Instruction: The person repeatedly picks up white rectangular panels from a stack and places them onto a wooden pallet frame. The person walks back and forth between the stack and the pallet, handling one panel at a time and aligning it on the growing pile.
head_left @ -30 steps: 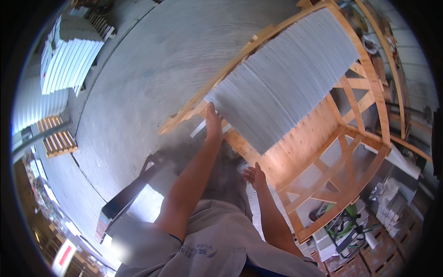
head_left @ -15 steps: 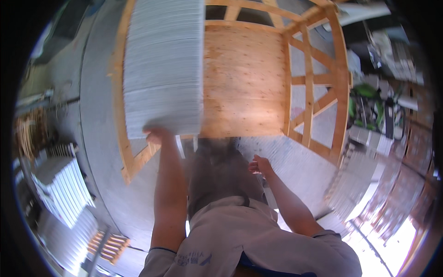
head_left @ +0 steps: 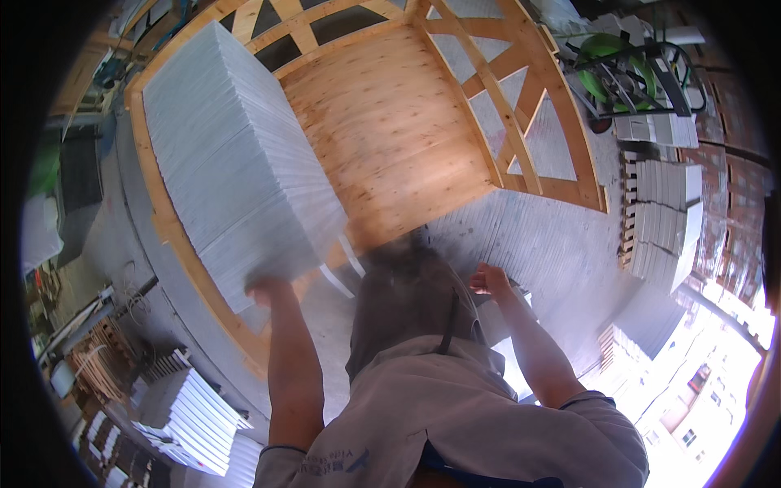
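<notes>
A tall stack of thin grey-white sheets (head_left: 220, 154) stands in the left part of a wooden crate (head_left: 390, 122). My left hand (head_left: 270, 291) is at the near end of this stack, against its lower left corner. Blur and the stack's edge hide its fingertips, so its grip cannot be made out. Two white strips (head_left: 337, 281) stick out at the stack's near right corner, beside my trousers. Away from the crate, my right hand (head_left: 490, 281) hangs in the air on my right, fingers curled in, with nothing visible in it.
The crate's plywood panel (head_left: 382, 122) lies right of the stack, and a slatted side frame (head_left: 521, 98) rises beyond it. Palletised stacks of sheets (head_left: 663, 211) stand at the right, near a green-and-black wheeled device (head_left: 626, 73). More white stacks (head_left: 191, 415) are at the lower left.
My view has turned, so the crate and stack now slant toward the upper left. My left hand stays at the stack's near end; my right hand remains raised and curled beside me.
</notes>
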Tool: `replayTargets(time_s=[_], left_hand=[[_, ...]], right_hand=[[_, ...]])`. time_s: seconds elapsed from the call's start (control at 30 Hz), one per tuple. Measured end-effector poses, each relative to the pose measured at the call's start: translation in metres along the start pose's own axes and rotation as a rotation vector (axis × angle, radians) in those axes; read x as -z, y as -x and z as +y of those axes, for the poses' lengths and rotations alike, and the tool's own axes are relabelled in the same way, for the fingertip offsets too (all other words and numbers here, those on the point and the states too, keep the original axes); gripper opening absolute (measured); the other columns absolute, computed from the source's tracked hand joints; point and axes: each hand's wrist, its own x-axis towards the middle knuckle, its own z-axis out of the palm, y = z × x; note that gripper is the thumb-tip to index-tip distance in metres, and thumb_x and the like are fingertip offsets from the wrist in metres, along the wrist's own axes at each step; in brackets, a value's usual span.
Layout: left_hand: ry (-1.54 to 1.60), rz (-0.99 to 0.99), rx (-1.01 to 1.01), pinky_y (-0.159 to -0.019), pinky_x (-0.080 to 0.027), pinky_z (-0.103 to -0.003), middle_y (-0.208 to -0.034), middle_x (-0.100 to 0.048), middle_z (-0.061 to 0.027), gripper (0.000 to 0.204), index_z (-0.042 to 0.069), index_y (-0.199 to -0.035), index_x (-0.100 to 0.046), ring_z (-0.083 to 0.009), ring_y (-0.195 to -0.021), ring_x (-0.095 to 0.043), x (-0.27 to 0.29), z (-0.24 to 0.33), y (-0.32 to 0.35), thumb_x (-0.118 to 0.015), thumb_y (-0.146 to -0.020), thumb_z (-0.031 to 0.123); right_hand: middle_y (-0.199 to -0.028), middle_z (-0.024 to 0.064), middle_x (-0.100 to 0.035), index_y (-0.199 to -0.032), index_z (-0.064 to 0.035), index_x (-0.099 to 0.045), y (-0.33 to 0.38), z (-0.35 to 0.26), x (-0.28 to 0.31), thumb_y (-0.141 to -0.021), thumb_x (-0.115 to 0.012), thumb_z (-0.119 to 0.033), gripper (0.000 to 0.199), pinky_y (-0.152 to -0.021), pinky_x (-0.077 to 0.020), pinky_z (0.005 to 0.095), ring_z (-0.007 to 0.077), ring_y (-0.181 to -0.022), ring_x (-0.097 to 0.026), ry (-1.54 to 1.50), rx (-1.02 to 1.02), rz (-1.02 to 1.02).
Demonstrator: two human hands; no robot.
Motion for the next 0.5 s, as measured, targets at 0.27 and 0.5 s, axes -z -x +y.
replayTargets(time_s=[0.27,0.5], left_hand=[[-1.226,-0.005,-0.632,-0.077,-0.048,-0.041,-0.109,-0.057,-0.0104,0.045,0.002,-0.120,-0.042,-0.0253,-0.096,-0.059,0.011,-0.001,0.021,-0.046,-0.088,0.034],[-2.166,-0.092,-1.015,-0.083,-0.041,-0.045,-0.112,-0.058,-0.0072,0.041,0.009,-0.117,-0.053,-0.0239,-0.102,-0.056,0.017,0.012,0.032,-0.048,-0.086,0.037]], right_hand=[[-0.084,0.0161,-0.061,-0.101,-0.0003,-0.052,0.022,0.050,-0.011,-0.087,-0.054,-0.038,0.040,-0.049,-0.0532,0.0315,0.0239,-0.066,-0.064,-0.074,-0.004,0.074],[-0.082,0.0173,-0.062,-0.101,0.0011,-0.055,0.051,0.107,-0.029,-0.089,-0.052,-0.035,0.038,-0.049,-0.0533,0.0345,0.0250,-0.064,-0.064,-0.196,0.004,0.142]])
